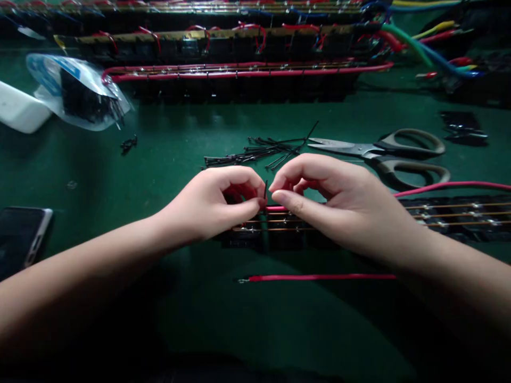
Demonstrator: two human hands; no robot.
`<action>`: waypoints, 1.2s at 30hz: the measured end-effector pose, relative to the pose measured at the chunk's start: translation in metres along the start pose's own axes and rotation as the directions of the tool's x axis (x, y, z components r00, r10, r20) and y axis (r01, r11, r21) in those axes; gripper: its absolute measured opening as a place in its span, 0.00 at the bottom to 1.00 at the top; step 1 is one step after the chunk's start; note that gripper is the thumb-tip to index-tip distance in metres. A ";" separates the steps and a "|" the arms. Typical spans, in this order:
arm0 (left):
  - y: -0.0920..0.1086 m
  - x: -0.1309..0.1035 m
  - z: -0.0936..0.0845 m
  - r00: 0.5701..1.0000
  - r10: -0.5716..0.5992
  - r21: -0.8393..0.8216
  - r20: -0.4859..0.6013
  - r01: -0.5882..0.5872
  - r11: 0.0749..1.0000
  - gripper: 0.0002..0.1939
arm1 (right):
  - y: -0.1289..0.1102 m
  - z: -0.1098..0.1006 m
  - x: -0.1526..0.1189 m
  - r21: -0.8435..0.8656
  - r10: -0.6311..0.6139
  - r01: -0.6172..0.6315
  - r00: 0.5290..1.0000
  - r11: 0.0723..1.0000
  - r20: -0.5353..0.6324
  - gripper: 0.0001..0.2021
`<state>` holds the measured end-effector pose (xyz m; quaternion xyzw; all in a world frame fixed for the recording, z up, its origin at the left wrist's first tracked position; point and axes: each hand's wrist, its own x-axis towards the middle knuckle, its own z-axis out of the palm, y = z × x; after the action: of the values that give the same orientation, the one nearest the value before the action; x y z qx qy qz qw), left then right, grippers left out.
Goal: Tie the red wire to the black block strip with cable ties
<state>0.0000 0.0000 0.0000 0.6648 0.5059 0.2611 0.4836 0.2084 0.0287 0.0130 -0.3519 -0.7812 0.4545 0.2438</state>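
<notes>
My left hand (215, 199) is closed, thumb and fingertips pinched at a thin black cable tie (266, 190) that stands up. Just to the right, my right hand (331, 199) is curled with thumb and index tips close together; whatever lies between them is too small to make out. Below the fingertips runs a red wire (275, 208) along a long black strip assembly (463, 218) with brass-coloured rods. My right hand hides part of that strip. Loose black cable ties (255, 151) lie in a pile behind both hands.
Scissors (375, 150) lie behind my right hand. Another red wire (319, 277) crosses the green table (179, 127) in front. At left are a phone (24, 234), a plastic bag (80, 93) and a white object (19, 109). Wired assemblies (247, 72) line the back.
</notes>
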 end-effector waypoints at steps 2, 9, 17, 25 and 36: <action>-0.001 0.001 -0.001 0.998 -0.051 -0.094 0.022 0.053 0.994 0.02 | 0.000 0.000 0.000 -0.019 0.005 -0.004 1.000 1.000 0.011 0.03; -0.001 0.004 -0.003 0.990 -0.133 -0.276 0.043 0.140 0.951 0.04 | -0.001 -0.001 0.001 -0.030 0.009 -0.008 0.999 1.000 0.042 0.02; -0.004 0.004 -0.002 0.995 -0.066 -0.259 0.072 0.083 0.962 0.02 | 0.000 -0.001 0.002 -0.014 -0.001 0.002 0.999 1.000 0.049 0.03; -0.007 0.004 0.000 0.998 -0.027 -0.246 0.059 0.041 0.968 0.00 | 0.001 0.000 0.000 -0.071 -0.031 0.036 0.997 0.997 0.077 0.03; -0.005 0.004 -0.001 0.999 -0.002 -0.205 0.041 0.011 0.979 0.01 | 0.005 0.001 -0.001 -0.135 -0.086 0.099 0.991 0.986 0.099 0.05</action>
<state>-0.0015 0.0039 -0.0049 0.6147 0.4685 0.2969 0.5607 0.2097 0.0287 0.0079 -0.3100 -0.8369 0.4029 0.2029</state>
